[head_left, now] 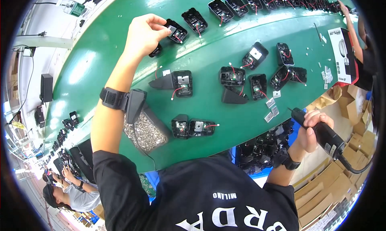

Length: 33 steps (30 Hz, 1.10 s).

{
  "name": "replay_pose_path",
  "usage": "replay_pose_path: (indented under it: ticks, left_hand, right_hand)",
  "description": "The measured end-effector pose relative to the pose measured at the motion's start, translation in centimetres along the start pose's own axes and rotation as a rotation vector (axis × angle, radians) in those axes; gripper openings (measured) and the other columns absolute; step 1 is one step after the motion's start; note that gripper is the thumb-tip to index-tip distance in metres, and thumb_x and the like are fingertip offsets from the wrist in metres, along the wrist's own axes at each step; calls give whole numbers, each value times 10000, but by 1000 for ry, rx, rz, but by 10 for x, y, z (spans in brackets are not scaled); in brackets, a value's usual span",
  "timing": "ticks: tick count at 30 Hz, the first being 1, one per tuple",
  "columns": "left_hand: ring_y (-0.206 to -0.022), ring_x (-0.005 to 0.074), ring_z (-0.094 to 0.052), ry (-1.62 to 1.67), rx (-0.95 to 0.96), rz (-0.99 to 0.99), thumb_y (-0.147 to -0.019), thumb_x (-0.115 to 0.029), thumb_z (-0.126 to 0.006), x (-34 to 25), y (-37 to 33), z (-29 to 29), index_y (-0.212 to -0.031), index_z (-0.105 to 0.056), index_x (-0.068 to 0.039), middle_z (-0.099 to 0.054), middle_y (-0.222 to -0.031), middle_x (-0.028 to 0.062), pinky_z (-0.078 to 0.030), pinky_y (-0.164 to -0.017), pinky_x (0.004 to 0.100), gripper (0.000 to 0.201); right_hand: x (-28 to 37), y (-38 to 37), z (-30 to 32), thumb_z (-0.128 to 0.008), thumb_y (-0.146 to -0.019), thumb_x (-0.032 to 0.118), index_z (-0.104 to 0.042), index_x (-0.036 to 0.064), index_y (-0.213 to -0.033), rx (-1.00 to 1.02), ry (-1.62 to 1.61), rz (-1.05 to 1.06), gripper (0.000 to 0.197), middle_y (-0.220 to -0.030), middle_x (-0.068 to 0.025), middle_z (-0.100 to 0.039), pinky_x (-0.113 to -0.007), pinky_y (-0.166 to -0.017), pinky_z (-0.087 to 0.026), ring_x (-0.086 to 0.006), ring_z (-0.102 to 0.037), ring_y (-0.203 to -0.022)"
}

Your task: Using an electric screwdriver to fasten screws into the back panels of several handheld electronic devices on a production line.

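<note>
Black screwdriver (327, 139) in right fingers (315, 117) — left fingers (156, 20) at housing (180, 32).

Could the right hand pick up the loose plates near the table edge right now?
Probably not as it stands: the plates lie uncovered and the right hand is nearby, but it is wrapped around the driver, which would likely need setting down first.

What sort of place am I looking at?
Likely an electronics assembly workshop: a long green workbench, a row of open, wired black plastic housings, and a corded black electric screwdriver in the right hand.
</note>
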<state>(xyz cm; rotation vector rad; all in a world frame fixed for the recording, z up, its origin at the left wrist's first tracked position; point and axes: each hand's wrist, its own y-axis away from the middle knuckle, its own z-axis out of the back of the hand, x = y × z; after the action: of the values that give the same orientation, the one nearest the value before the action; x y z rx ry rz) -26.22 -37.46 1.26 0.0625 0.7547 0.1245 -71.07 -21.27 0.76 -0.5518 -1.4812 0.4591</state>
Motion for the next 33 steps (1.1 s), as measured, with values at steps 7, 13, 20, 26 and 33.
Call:
replay_pose_path:
  ticks: [7,13,20,26,33]
  left_hand:
    - [-768,143,-696,-31,-61,7,-764,-108,-777,9,-9,-14,-998,-719,-25,-746,-839,75,-539,-713,289,255]
    - [-804,197,-684,-416,-279,-361,-757,-140,-783,24,-16,-25,-1005,-714,-79,-715,-977,85,-543,-743,334,265]
    - [-931,238,-650,-198,-323,-200,-752,-96,-717,22,-19,-30,-1072,-670,-79,-666,-1039,114,-524,-835,360,324]
    - [-821,273,-666,-92,-144,-785,-771,-58,-626,-88,73,-44,-945,-677,-68,-661,-867,100,-552,-758,375,181]
    - [-720,203,-643,-280,479,-1293,-760,-160,-625,-115,155,-176,-882,-655,-24,-590,-784,49,-518,-572,326,185]
  right_hand:
    - [-2,-2,0,-679,-788,102,-508,5,-1190,-30,-30,9,448,-785,-54,-541,-333,-695,-417,-172,-519,-691]
    - [-5,-1,1,-684,-785,100,-510,10,-1183,-31,-32,1,444,-783,-51,-545,-329,-697,-414,-171,-518,-690]
    - [2,-1,3,-707,-802,107,-514,19,-1183,-24,-8,-3,437,-780,-50,-545,-323,-686,-403,-174,-516,-696]
    - [-3,-4,-5,-676,-748,134,-515,23,-1208,-81,-97,-74,500,-802,-59,-534,-351,-718,-410,-181,-510,-712]
    - [-4,0,-12,-652,-744,120,-506,16,-1186,-56,-99,-95,477,-814,-66,-537,-354,-726,-419,-187,-525,-719]
